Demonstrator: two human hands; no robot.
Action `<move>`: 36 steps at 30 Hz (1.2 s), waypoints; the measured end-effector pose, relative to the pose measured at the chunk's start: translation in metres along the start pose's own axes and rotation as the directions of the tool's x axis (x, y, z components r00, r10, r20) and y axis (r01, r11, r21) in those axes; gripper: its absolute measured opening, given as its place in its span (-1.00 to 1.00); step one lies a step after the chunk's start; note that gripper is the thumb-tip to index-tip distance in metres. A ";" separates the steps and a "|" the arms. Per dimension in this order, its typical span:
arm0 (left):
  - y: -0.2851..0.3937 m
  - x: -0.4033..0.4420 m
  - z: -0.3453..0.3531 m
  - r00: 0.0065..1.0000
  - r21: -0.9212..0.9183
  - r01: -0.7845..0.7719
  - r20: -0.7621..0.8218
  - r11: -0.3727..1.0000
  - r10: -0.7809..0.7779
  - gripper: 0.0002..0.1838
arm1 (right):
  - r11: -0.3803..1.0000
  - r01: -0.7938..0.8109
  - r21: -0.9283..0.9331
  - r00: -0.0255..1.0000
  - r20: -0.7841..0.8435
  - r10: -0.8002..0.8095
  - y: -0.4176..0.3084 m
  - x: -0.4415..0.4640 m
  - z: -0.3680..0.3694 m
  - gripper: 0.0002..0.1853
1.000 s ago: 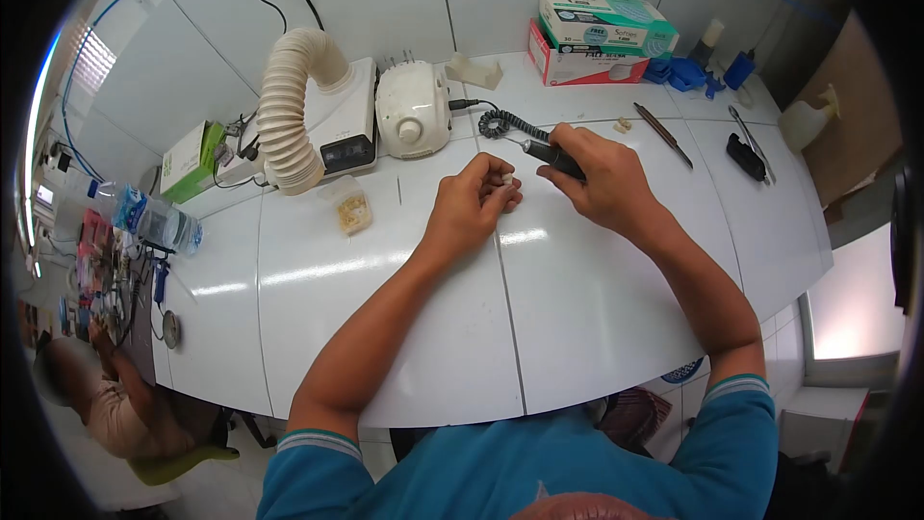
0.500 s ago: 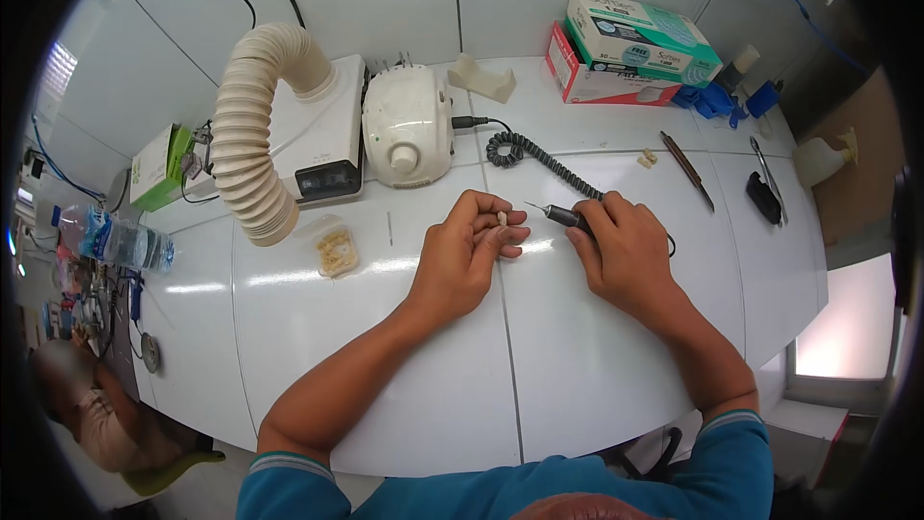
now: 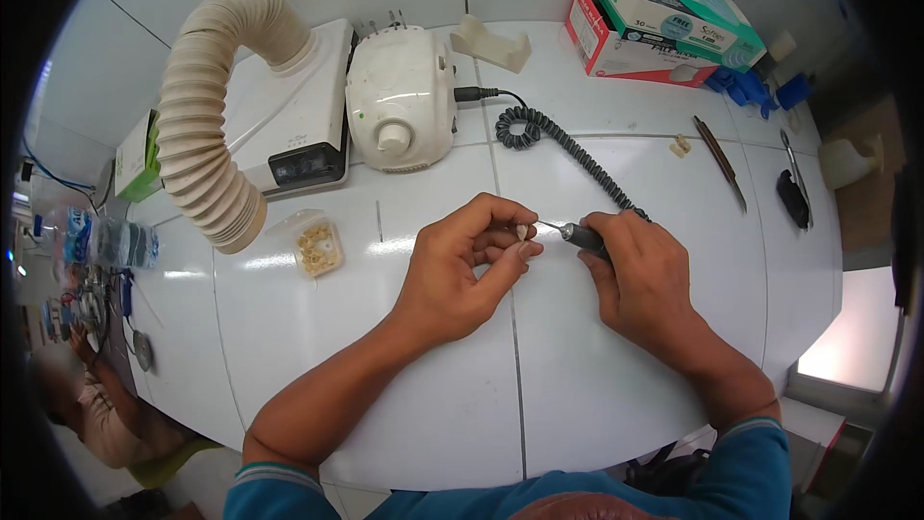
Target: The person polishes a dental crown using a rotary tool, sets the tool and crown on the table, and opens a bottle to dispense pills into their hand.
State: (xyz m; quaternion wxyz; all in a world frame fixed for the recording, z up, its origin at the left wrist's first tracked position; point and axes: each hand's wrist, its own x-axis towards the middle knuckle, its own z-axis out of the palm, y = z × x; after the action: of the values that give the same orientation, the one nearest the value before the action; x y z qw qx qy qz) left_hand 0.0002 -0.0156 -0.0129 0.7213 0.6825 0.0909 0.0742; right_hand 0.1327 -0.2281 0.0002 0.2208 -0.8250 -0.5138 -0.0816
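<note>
Between the fingertips of my left hand is a small cream-coloured piece. My right hand grips a dark rotary handpiece, its thin bit pointing left, close to the piece; whether they touch is too small to tell. A coiled black cord runs from the handpiece area to a white control unit with a round knob. Left of my left hand, a small clear container holds several cream pieces, and a thin bit lies beside it.
A ribbed hose arches from a white box at the left. Mask boxes are stacked at the back right. A brown pen-like tool, tweezers and loose cream pieces lie rightward. Another person sits far left.
The view has shifted closer to the table. My right hand has lowered, and the handpiece bit now points left at the piece in my left hand.
</note>
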 end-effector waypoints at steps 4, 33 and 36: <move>-0.003 0.000 -0.003 0.999 0.034 -0.037 0.015 0.999 0.036 -0.68 | 1.000 -0.019 0.025 0.998 0.054 0.018 -0.001 0.001 -0.006 -0.69; 0.005 -0.004 0.001 0.998 0.236 -0.034 -0.040 0.971 0.044 -0.73 | 0.999 0.011 0.035 0.985 0.173 -0.017 0.006 0.008 -0.012 -0.55; 0.004 -0.004 0.002 0.997 0.197 -0.014 -0.066 0.980 0.028 -0.74 | 0.999 0.010 0.034 0.982 0.187 -0.016 0.007 0.008 -0.014 -0.54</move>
State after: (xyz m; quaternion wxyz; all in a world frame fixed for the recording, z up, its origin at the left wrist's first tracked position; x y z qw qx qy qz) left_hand -0.0032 -0.0178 -0.0085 0.6462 0.7484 0.1151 0.0956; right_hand 0.1437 -0.2300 0.0134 0.1846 -0.8218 -0.5391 0.0035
